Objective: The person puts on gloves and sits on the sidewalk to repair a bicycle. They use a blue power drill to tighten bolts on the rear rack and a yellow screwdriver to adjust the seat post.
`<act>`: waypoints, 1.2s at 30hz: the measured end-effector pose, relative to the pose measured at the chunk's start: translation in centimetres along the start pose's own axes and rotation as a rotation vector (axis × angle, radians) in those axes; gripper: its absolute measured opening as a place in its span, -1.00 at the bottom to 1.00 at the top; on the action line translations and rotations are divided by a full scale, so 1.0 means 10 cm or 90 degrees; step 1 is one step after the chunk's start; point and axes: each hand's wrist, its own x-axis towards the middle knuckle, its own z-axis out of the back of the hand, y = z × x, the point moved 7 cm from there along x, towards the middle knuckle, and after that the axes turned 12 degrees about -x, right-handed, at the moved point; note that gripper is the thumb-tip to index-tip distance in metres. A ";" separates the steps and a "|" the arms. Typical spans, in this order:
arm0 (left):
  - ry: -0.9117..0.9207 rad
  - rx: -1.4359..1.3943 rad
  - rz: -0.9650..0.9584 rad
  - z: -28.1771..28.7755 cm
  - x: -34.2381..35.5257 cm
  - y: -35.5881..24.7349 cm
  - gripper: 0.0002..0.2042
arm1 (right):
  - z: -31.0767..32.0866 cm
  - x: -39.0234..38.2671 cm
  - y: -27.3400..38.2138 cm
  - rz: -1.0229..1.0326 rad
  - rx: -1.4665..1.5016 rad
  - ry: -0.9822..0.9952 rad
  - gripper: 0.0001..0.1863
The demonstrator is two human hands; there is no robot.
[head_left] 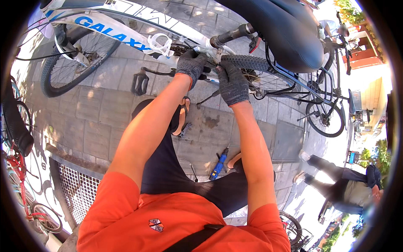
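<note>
A white bicycle frame [126, 35] with blue lettering crosses the top, with a white bottle cage [159, 44], black saddle [285, 33] and rear tyre [247, 62]. My left hand [191, 65], in a grey glove, has its fingers curled at the frame beside the seat tube, just right of the bottle cage. My right hand [230, 84], also gloved, is closed close beside it, at the frame by the rear tyre. What the fingers grip is hidden. A black pedal [139, 83] hangs below the frame. A blue cordless tool [218, 166] lies on the paving between my feet.
A metal grate [77, 191] is at lower left, with a red bicycle [21, 168] beyond it. Another bicycle [325, 119] stands at right. A person [350, 189] in dark trousers is at lower right. Small tools [184, 130] lie by my left foot.
</note>
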 end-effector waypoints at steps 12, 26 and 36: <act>0.021 0.132 0.072 0.18 0.04 -0.02 -0.62 | -0.34 0.11 0.10 -0.066 -0.133 0.066 -0.70; 0.150 0.342 -0.101 -0.06 -0.13 -0.18 -0.56 | -0.37 0.07 -0.11 -0.114 -0.103 0.072 -0.68; 0.068 0.257 0.026 -0.08 -0.14 -0.16 -0.58 | -0.37 0.12 -0.19 -0.154 0.022 0.066 -0.71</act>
